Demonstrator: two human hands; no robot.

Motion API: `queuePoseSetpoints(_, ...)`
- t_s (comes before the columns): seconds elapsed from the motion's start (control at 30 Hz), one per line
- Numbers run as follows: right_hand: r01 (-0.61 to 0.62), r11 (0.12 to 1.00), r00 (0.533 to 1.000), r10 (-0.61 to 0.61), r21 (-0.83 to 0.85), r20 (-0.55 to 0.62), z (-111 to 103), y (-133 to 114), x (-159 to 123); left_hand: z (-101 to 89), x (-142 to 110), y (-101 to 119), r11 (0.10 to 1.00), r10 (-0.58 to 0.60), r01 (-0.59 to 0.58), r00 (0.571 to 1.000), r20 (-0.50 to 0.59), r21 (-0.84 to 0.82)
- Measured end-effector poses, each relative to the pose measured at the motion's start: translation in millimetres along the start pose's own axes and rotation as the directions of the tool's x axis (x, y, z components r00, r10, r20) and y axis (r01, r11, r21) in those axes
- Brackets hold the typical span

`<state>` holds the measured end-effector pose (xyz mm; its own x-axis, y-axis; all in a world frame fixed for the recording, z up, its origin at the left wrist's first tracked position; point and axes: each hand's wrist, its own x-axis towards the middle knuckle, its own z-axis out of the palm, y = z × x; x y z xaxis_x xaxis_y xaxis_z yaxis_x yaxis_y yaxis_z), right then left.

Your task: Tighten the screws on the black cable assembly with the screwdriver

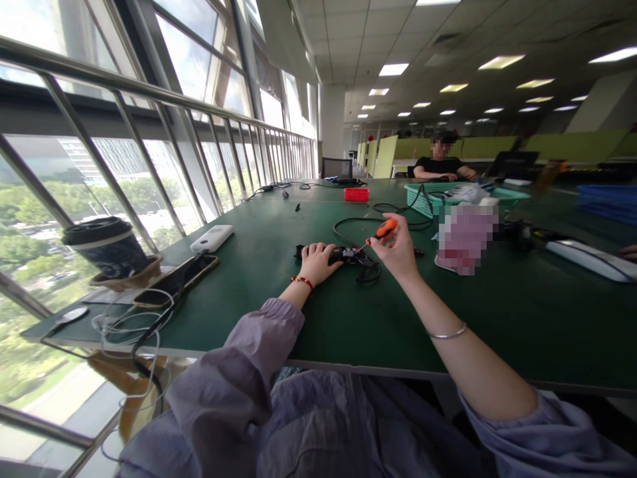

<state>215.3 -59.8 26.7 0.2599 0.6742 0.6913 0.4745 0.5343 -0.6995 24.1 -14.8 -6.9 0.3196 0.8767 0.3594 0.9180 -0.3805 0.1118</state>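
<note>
A black corded device (343, 255), its exact kind unclear, lies on the green table. My left hand (318, 261) is wrapped over its left part, pressing it to the tabletop. In my right hand (395, 251) is a screwdriver (385, 230) with an orange and black handle, its thin shaft slanting down to the left. The tip meets or nearly meets the right end of the device; contact is too small to make out. A dark cable (369, 273) curls beside that end.
A coffee cup (107, 249), a white box-like gadget (212, 238) and a phone (176, 282) are at the left. Beyond my hands are a red basket (356, 194) and a green basket (418, 200). A person (440, 162) sits across the table; a white tool (592, 260) lies right.
</note>
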Motion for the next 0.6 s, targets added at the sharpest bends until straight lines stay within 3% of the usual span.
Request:
queuePoseSetpoints(0.17, -0.08, 0.994, 0.996, 0.077, -0.07, -0.051, -1.4, -0.9, 0.4, -0.2, -0.4, 0.4, 1.0, -0.001, 0.001, 1.0, -0.001, 0.003)
queuePoseSetpoints(0.4, -0.002, 1.0, 1.0, 0.003, 0.024, -0.025, 0.8, -0.6, 0.4, 1.3, 0.0, -0.6, 1.0, 0.001, -0.001, 1.0, -0.001, 0.003)
queuePoseSetpoints(0.6, -0.127, 0.989, 0.989, 0.121, -0.079, -0.08, -0.3, -0.2, 0.4, 1.6, -0.2, -1.1, 1.0, 0.006, -0.006, 1.0, -0.01, 0.008)
